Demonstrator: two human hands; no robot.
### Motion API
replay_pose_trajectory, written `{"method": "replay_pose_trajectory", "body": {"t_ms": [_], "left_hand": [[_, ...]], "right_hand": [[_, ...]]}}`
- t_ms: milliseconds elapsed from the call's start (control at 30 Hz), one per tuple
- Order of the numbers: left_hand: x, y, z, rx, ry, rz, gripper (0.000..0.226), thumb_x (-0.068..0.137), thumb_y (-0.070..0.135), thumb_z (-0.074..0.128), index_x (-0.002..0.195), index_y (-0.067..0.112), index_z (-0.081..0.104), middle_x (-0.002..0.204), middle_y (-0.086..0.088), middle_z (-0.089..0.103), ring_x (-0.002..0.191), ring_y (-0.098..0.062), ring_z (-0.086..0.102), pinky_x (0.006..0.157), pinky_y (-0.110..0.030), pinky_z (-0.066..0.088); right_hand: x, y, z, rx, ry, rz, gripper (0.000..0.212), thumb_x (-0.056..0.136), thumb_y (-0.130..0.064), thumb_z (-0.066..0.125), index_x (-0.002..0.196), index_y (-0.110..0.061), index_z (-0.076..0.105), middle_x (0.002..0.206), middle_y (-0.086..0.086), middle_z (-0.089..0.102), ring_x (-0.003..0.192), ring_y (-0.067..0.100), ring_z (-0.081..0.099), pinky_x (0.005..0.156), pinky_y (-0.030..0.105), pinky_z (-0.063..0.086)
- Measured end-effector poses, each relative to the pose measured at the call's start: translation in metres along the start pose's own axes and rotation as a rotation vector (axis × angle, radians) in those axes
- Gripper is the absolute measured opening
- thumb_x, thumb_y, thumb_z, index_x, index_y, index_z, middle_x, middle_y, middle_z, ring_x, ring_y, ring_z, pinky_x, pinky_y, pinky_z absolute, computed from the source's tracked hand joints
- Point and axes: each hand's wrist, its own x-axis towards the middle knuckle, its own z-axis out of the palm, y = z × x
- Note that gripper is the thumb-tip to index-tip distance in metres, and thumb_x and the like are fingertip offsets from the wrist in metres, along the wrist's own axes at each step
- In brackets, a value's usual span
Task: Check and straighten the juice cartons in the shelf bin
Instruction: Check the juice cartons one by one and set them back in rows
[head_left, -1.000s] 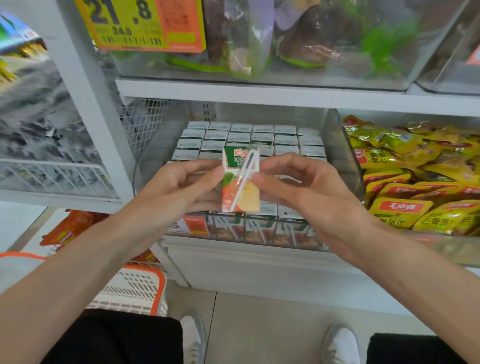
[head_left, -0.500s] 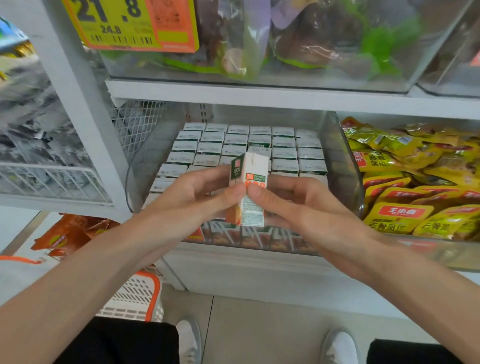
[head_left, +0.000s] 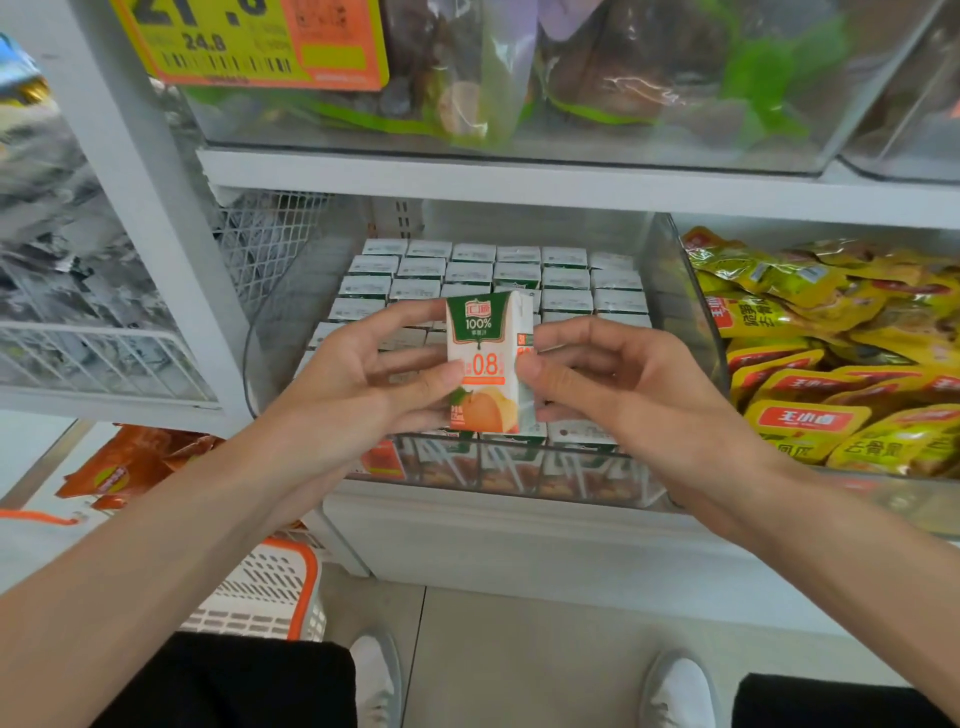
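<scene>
White metal shelving across the whole view, with a slanting upright post (head_left: 150, 218) at left and a flat shelf board (head_left: 519, 179) running across above. Wire mesh panel (head_left: 270, 234) just right of the post; wire rack (head_left: 93, 358) further left. Yellow-and-orange price tag (head_left: 249, 47) hanging at upper left before clear bins of bagged goods (head_left: 597, 83). Yellow snack packets (head_left: 831, 364) heaped at right. Below, plain white base panel (head_left: 519, 551), grey tiled floor (head_left: 519, 654), white basket with orange rim (head_left: 260, 592) at lower left. Soft, even light.
</scene>
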Motion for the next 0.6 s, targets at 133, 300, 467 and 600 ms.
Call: {"method": "replay_pose_trajectory", "body": {"t_ms": [133,300,467,600], "left_hand": [[0.0005,0.0000,-0.0011,-0.028,-0.026,0.021,0.053,0.078,0.021,0.083,0.130,0.026,0.070,0.120,-0.002,0.079,0.105,-0.027,0.078,0.083,-0.030,0.064],[0.0009,-0.0024,-0.0008,0.015,-0.066,0.037,0.040,0.091,0.016,0.071,0.130,0.021,0.071,0.124,0.002,0.077,0.109,-0.022,0.077,0.082,-0.027,0.063],[0.0015,-0.0037,0.0017,0.076,-0.045,0.062,0.039,0.089,0.019,0.072,0.127,0.026,0.073,0.124,0.007,0.077,0.110,-0.017,0.076,0.081,-0.024,0.063],[0.0000,-0.0027,0.0032,0.134,-0.085,0.066,0.035,0.093,0.025,0.067,0.127,0.026,0.073,0.126,0.009,0.076,0.113,-0.015,0.075,0.088,-0.025,0.062]], "right_hand": [[0.0006,-0.0012,0.0003,-0.023,0.021,0.028,0.035,0.084,-0.028,0.084,0.115,-0.015,0.078,0.106,0.003,0.082,0.102,0.017,0.079,0.086,0.025,0.063],[-0.0008,-0.0044,-0.0022,0.102,0.054,0.085,0.033,0.089,-0.016,0.081,0.120,-0.011,0.073,0.108,0.006,0.083,0.098,0.022,0.081,0.085,0.027,0.064],[-0.0031,-0.0030,0.0015,0.144,0.024,0.079,0.014,0.091,-0.012,0.078,0.102,-0.010,0.070,0.103,0.010,0.083,0.095,0.024,0.081,0.084,0.026,0.064],[-0.0025,-0.0043,0.0014,0.075,-0.032,0.091,0.039,0.083,-0.026,0.086,0.112,-0.010,0.067,0.107,0.003,0.083,0.100,0.021,0.080,0.096,0.031,0.062]]}}
